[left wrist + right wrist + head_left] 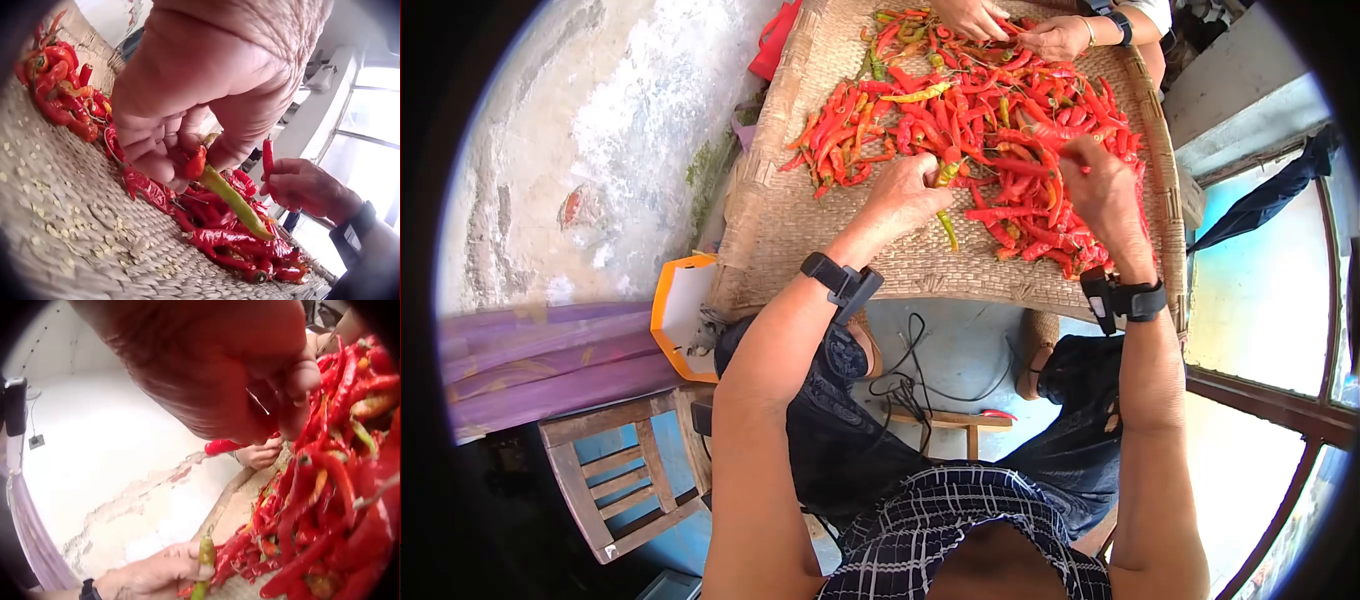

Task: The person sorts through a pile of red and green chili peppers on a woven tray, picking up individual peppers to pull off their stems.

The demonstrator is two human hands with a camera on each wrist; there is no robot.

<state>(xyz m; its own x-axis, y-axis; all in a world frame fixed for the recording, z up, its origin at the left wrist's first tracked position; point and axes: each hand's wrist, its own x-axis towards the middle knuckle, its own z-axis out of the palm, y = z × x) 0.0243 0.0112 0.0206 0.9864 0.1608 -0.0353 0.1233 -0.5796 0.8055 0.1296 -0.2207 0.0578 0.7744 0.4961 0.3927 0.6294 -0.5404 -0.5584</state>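
Observation:
My left hand (pixel 903 196) is over the front part of a woven tray (pixel 800 240), gripping a few chili peppers. A long green chili pepper (pixel 236 201) sticks out below the fingers, and a small red chili pepper (pixel 195 164) shows beside the thumb. My right hand (pixel 1104 195) is raised above the right side of the heap of red chili peppers (pixel 1040 180). Between its thumb and fingers it pinches a single red chili pepper (pixel 267 157), whose tip also shows in the right wrist view. Pale seeds (pixel 81 234) are scattered on the weave.
Another person's hands (pixel 1055 38) work at the tray's far edge. A smaller group of chili peppers (pixel 840 135) lies at the left. An orange-rimmed box (pixel 668 320) and a wooden chair (pixel 620 475) stand left of my legs. Black cables (pixel 915 385) lie on the floor.

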